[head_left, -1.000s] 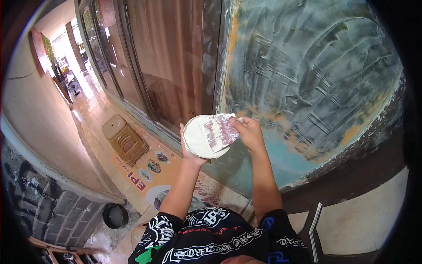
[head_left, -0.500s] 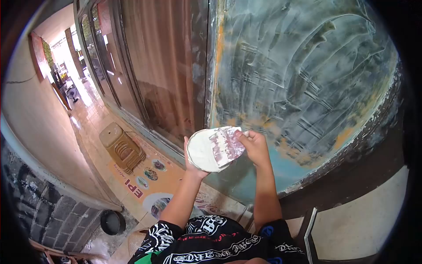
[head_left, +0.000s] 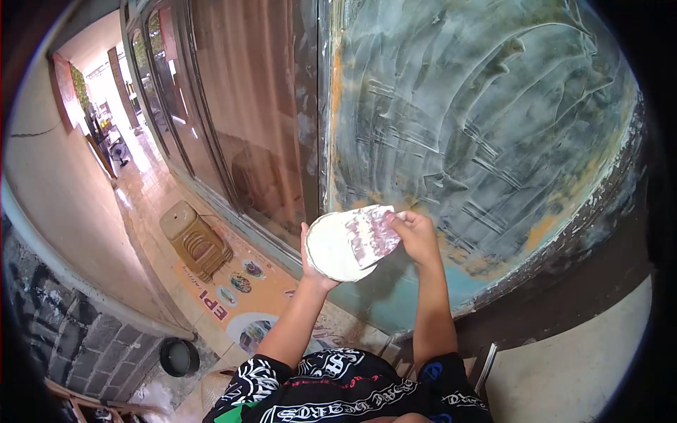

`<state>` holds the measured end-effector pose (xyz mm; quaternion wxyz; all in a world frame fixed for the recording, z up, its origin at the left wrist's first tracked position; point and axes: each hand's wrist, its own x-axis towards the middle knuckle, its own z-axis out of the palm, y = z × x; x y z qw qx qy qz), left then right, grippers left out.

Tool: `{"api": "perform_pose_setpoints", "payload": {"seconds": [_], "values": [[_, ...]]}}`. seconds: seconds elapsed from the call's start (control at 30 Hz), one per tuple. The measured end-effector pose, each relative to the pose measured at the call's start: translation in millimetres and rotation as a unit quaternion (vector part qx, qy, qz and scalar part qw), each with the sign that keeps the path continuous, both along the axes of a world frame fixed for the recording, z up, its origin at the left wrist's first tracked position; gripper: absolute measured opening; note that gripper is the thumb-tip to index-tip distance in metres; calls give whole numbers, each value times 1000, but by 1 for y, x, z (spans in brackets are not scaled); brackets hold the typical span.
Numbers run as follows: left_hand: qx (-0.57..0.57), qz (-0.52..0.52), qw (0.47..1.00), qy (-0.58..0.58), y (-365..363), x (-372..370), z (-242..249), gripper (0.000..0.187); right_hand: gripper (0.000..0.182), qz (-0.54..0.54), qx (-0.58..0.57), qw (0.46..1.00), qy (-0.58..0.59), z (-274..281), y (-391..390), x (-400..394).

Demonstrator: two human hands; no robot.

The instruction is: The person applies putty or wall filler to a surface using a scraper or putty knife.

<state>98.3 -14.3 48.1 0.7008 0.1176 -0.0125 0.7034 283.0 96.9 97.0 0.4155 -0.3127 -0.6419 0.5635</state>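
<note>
A round, shallow container point(head_left: 328, 250) filled with white putty-like paste rests in my left hand point(head_left: 316, 273), whose fingers curl around its left edge. In my right hand point(head_left: 419, 238) a flat pinkish scraper point(head_left: 374, 238) is pinched between thumb and fingers. White paste smears the scraper's face, and its left edge lies over the paste in the container. Beyond my hands stands a wall panel point(head_left: 451, 127) coated with streaky grey-white smears, with orange and turquoise patches showing low down. The underside of the container is hidden.
A brown plastic stool point(head_left: 196, 240) stands on the left by an orange printed banner point(head_left: 204, 285) on the tiled floor. A black bucket point(head_left: 179, 357) sits near a grey block wall point(head_left: 92, 345). A curtained window point(head_left: 247, 106) adjoins the panel.
Both hands, with the container and scraper, appear slightly further right in view. The camera view has turned a little, so the panel edge sits further left.
</note>
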Motion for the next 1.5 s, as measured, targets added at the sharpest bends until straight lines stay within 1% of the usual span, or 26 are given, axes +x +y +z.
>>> {"api": "perform_pose_setpoints", "payload": {"seconds": [0.07,0.1,0.2,0.33,0.37,0.47,0.5,0.53,0.6,0.63,0.8,0.87,0.9,1.0,1.03,1.07,1.13,1.17,1.2,1.27,1.3,1.33,1.37,1.4,1.47,1.5], "values": [[11,-4,1000,13,1,2,5,88,16,-1,-31,999,8,12,-2,3],[2,9,1000,27,4,2,4,88,16,-2,-2,1000,-19,9,-1,2],[-11,19,999,43,7,6,6,90,15,21,-24,999,1,10,9,4],[5,11,1000,15,9,9,15,90,14,43,-42,998,15,18,20,7],[16,16,999,43,10,10,18,90,15,46,-22,998,-33,18,23,8],[24,19,999,25,13,7,17,91,17,49,-38,998,-8,33,24,6],[52,13,998,20,15,7,16,91,18,45,-44,998,-13,37,26,3],[55,14,998,18,16,6,16,91,18,46,-41,998,-14,40,26,1],[81,6,997,-5,17,5,17,91,17,69,-9,995,-65,45,26,0],[49,26,998,19,17,5,19,91,18,83,-2,996,-40,40,32,-2],[35,36,998,23,15,3,19,91,19,82,-26,995,-45,56,28,-8],[23,37,999,24,15,0,21,91,18,80,-12,995,-63,59,34,-8],[55,21,998,7,17,-3,22,92,16,85,19,996,-31,59,36,-11],[61,15,998,25,21,-8,29,90,16,96,3,995,-7,71,39,-18],[43,27,999,-5,28,-10,31,91,16,97,13,995,-9,74,43,-21],[104,4,995,4,31,-12,34,91,16,97,17,995,-11,82,44,-24],[52,32,998,-30,42,-16,44,90,16,66,101,991,-59,105,45,-34],[54,31,998,-32,47,-18,48,90,18,56,132,988,-62,116,47,-39],[33,53,998,-16,51,-20,53,88,18,56,134,987,-64,127,50,-44],[19,73,997,1,59,-25,59,86,25,-2,237,963,-129,159,53,-55],[24,82,996,5,63,-28,62,85,25,-3,242,962,-129,178,51,-62],[29,91,995,10,67,-31,64,85,26,-49,314,926,-204,198,46,-69],[42,82,996,5,70,-34,63,84,26,-93,381,878,-275,216,41,-77],[44,83,996,7,71,-37,61,84,26,-94,383,878,-272,230,36,-86],[53,72,996,1,73,-40,59,84,28,-183,516,764,-342,250,31,-102],[21,89,996,3,70,-38,64,84,25,-192,540,733,-366,256,33,-111]]}}
